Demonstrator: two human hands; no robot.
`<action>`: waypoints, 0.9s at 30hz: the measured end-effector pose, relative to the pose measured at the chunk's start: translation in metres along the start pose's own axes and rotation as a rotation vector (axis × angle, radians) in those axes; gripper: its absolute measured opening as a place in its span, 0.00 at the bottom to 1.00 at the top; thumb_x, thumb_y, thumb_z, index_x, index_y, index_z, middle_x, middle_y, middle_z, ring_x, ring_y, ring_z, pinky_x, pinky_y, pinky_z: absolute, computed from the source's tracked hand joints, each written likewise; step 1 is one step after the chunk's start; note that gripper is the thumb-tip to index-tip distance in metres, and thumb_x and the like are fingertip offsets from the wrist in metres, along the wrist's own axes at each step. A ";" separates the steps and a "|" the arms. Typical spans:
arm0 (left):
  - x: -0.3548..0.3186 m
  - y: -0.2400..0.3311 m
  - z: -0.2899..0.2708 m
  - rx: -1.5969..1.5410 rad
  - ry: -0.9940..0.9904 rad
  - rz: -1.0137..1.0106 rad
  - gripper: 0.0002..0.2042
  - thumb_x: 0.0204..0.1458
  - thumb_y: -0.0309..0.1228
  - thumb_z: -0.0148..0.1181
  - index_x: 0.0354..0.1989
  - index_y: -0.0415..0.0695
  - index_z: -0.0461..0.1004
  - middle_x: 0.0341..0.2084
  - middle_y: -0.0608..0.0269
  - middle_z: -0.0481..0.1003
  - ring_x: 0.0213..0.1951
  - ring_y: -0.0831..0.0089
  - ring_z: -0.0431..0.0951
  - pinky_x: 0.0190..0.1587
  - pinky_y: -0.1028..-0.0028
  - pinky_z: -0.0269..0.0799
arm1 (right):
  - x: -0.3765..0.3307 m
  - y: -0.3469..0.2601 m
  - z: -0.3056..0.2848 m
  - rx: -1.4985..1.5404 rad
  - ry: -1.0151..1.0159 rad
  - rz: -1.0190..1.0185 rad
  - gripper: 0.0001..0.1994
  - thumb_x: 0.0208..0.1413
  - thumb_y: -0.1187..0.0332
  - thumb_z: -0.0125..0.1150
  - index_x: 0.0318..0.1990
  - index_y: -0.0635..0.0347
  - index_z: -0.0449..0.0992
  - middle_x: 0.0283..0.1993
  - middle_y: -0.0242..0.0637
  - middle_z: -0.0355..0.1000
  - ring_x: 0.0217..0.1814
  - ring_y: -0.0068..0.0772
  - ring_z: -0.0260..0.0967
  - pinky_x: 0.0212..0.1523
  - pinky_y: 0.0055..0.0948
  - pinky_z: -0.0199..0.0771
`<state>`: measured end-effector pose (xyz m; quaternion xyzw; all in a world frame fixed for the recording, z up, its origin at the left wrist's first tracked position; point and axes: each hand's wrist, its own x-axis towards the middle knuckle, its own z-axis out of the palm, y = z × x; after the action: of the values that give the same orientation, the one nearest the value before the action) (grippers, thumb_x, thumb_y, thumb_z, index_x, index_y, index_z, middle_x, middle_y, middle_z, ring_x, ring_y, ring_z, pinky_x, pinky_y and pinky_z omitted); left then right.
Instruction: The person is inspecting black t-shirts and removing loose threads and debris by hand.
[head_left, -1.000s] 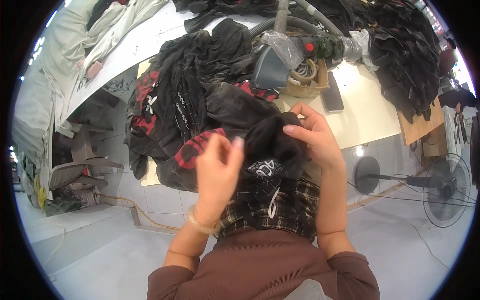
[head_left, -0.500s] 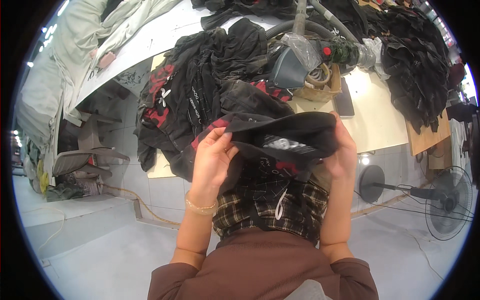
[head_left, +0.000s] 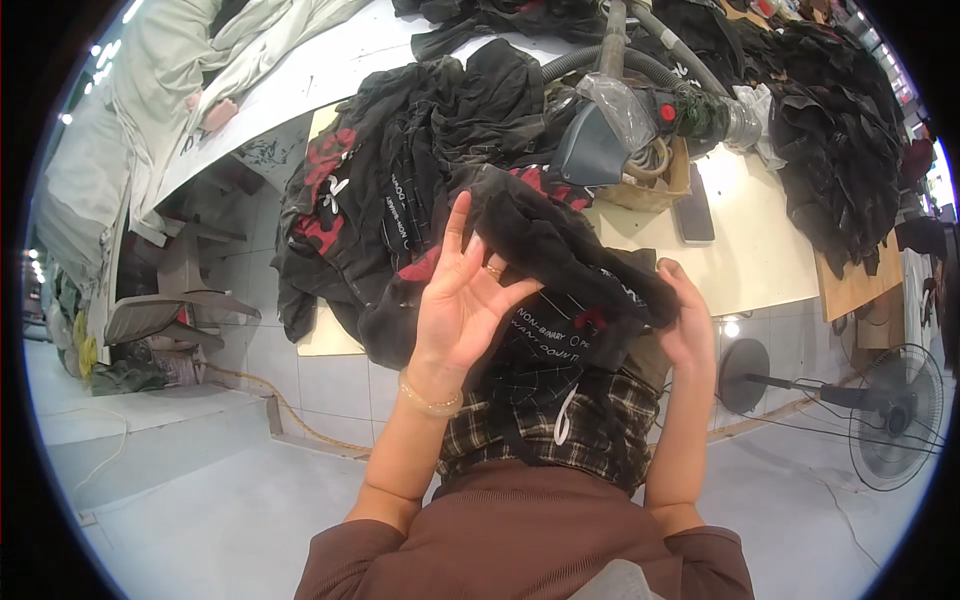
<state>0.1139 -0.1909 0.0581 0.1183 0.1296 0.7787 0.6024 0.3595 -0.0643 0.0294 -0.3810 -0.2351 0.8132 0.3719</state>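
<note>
Across my lap and up over the table's edge lies a black printed garment (head_left: 560,240) with red patches and white lettering, its upper part bunched into a thick fold. My right hand (head_left: 688,318) grips the fold's right end, fingers and thumb closed around the cloth. At the left end, my left hand (head_left: 462,310) is spread, palm showing and fingers apart. Its thumb lies against or just over the fabric; contact is hard to tell. A white drawstring loop (head_left: 563,418) hangs over my plaid-covered lap (head_left: 480,425).
A pile of black and red garments (head_left: 400,150) covers the table's left part. Beyond my hands stand a grey machine head (head_left: 592,150) with hoses and a box (head_left: 660,190). A dark phone-like slab (head_left: 694,205) lies beside it. A fan (head_left: 890,415) stands at right.
My left hand has let go of the garment's edge and spread its fingers. The stretched opening has collapsed into a bunched fold, while my right hand keeps hold, slightly lower.
</note>
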 end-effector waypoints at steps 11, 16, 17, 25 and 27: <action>0.000 -0.008 0.012 0.078 0.061 -0.024 0.29 0.62 0.26 0.45 0.70 0.61 0.44 0.65 0.60 0.57 0.63 0.61 0.62 0.58 0.51 0.68 | -0.029 0.013 0.104 -1.112 -0.155 -0.909 0.14 0.47 0.70 0.69 0.41 0.62 0.74 0.41 0.38 0.70 0.44 0.32 0.67 0.45 0.29 0.68; -0.004 -0.001 0.016 0.299 0.149 0.009 0.27 0.60 0.24 0.47 0.67 0.52 0.50 0.58 0.60 0.64 0.56 0.68 0.69 0.54 0.57 0.74 | -0.015 0.029 0.116 -0.971 -0.131 -0.837 0.04 0.53 0.76 0.63 0.34 0.67 0.74 0.25 0.35 0.70 0.24 0.23 0.65 0.28 0.22 0.66; -0.006 0.004 0.019 0.462 0.239 0.010 0.18 0.59 0.24 0.51 0.59 0.44 0.65 0.51 0.62 0.69 0.51 0.75 0.71 0.48 0.66 0.76 | -0.014 0.027 0.115 -0.964 -0.140 -0.836 0.03 0.54 0.77 0.61 0.35 0.66 0.73 0.26 0.34 0.70 0.24 0.22 0.64 0.29 0.21 0.65; 0.019 0.027 0.058 1.686 -0.289 0.440 0.08 0.48 0.21 0.61 0.38 0.39 0.76 0.37 0.61 0.75 0.37 0.67 0.75 0.35 0.77 0.68 | -0.023 0.017 0.124 -0.989 -0.358 -0.844 0.02 0.61 0.75 0.54 0.37 0.64 0.69 0.27 0.35 0.67 0.26 0.23 0.61 0.28 0.21 0.63; 0.026 0.026 0.049 1.560 -0.317 0.158 0.09 0.48 0.23 0.64 0.38 0.37 0.75 0.33 0.61 0.76 0.34 0.71 0.76 0.37 0.76 0.70 | -0.025 0.014 0.123 -1.012 -0.326 -0.844 0.02 0.61 0.75 0.54 0.37 0.64 0.69 0.27 0.35 0.66 0.26 0.23 0.61 0.28 0.21 0.63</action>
<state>0.1007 -0.1690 0.1141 0.6237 0.5407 0.4779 0.3003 0.2665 -0.1044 0.1051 -0.2563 -0.7683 0.4351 0.3933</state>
